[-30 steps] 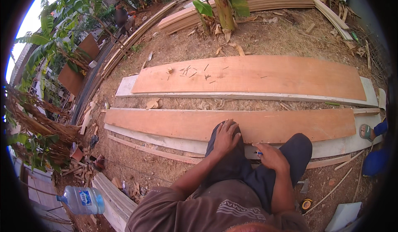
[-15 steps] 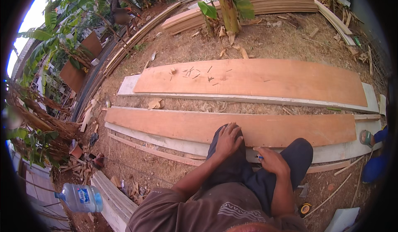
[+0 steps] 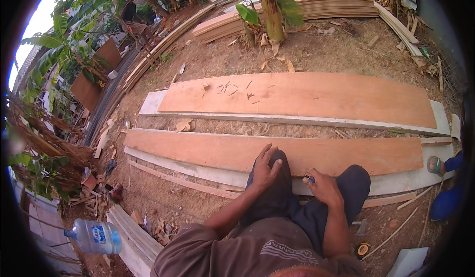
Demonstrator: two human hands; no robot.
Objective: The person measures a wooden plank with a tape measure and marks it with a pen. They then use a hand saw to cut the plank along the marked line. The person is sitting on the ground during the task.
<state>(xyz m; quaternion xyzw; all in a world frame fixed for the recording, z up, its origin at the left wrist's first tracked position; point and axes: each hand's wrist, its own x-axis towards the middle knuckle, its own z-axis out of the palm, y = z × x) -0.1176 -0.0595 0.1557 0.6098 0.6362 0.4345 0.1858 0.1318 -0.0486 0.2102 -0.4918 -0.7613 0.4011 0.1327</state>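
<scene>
My left hand (image 3: 267, 168) rests against my left knee, fingers apart and holding nothing, with its fingertips over the near edge of a long plywood strip (image 3: 208, 148). That strip lies on a pale board (image 3: 386, 183) in front of me. My right hand (image 3: 324, 185) is closed around a small blue object (image 3: 309, 179) with a dark tip; its kind is too small to make out. It is between my knees, close to the near edge of the plywood.
Beyond lies a second plywood strip (image 3: 316, 96) with scattered small sticks. A hammer (image 3: 360, 226) and a tape measure (image 3: 363, 250) lie by my right side. A large water bottle (image 3: 96, 236) is at lower left. Another person's sandalled foot (image 3: 436, 165) stands at right.
My left hand has shifted slightly left and its fingers have spread and lifted off the knee. My right hand has turned a little, still gripping the blue object. The distant person has bent down.
</scene>
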